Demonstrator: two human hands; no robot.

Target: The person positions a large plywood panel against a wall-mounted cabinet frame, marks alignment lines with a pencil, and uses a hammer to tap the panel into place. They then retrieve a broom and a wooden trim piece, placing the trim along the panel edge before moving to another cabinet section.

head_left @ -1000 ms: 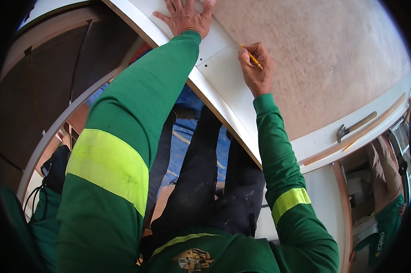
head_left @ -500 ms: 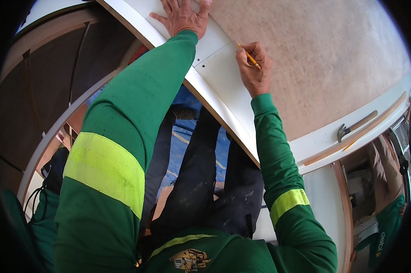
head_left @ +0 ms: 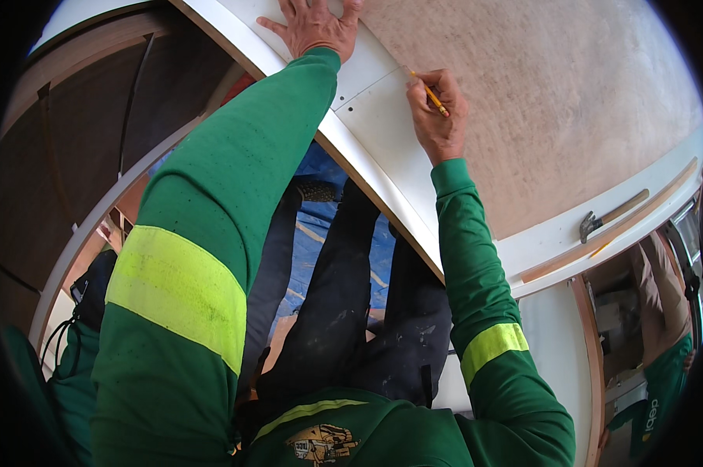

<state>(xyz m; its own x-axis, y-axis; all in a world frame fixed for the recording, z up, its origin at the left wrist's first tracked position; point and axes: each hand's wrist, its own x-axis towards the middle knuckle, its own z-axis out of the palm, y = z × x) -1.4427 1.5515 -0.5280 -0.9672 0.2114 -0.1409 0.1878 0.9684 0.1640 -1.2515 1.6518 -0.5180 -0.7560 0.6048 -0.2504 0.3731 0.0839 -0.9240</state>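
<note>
A chipboard sheet fills the bench, white strip (head_left: 383, 117) along its near edge. My right hand (head_left: 437, 117) pinches a pencil (head_left: 432, 95) there; my left hand (head_left: 314, 27), open, lies flat farther left. If that palm slides, I reckon the line wanders.

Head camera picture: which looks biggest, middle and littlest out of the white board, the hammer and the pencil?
1. White board: by far the biggest, running across the picture.
2. Hammer: middle.
3. Pencil in the right hand: littlest, though partly hidden by fingers, and the hammer lies farther away, so those two are less sure.
</note>
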